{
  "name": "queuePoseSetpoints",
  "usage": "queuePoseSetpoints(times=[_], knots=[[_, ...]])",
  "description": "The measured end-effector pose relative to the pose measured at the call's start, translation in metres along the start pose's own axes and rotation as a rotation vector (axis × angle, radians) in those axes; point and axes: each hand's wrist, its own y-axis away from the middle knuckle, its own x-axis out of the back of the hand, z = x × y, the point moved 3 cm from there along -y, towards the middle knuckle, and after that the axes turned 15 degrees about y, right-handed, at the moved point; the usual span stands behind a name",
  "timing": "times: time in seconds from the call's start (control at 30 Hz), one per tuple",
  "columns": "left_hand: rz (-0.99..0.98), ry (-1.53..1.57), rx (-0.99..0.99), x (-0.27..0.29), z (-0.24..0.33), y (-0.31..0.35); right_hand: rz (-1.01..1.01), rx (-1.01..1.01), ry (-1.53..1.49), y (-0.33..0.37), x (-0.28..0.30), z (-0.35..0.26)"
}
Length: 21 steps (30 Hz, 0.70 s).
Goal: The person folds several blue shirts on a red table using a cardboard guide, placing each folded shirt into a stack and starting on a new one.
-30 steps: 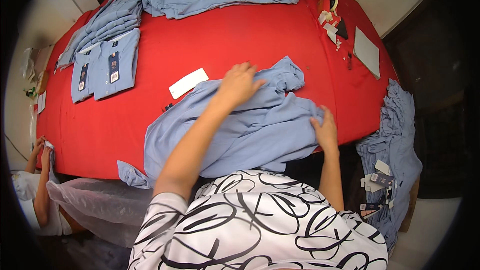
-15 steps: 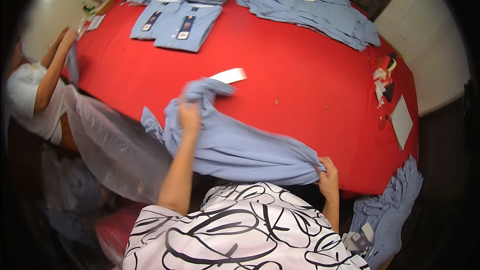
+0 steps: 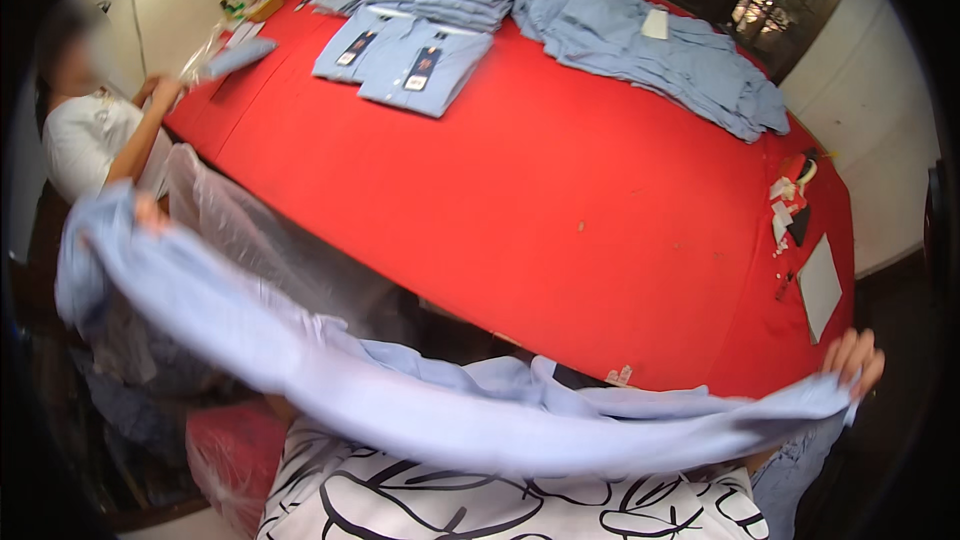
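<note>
Evidently, the light-blue woven garment had just been drawn off the red cloth-covered table and pulled out lengthwise; it hung along the table's near edge, carried between both hands. The right hand, by the table's near right corner, had its fingers clenched on one end. The left hand, off the table's left side, grasped the other, blurred.

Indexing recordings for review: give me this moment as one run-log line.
left hand: holding blue garment | right hand: holding opposite end | blue garment: spans between hands, sagging, blurred | red table: folded shirts, garment pile
</note>
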Motion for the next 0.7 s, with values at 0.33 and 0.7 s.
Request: queuePoseSetpoints(times=[0.33, 0.7], knots=[[-1.031, -0.794, 0.194, -0.355, -0.212, -0.113, 0.781, -0.958, 1.502, 0.027, 0.128, 0.203], [-1.306, -0.870, -0.218, -0.204, -0.296, 0.233, 0.235, -1.491, 1.648, 0.120, -0.096, 0.291]])
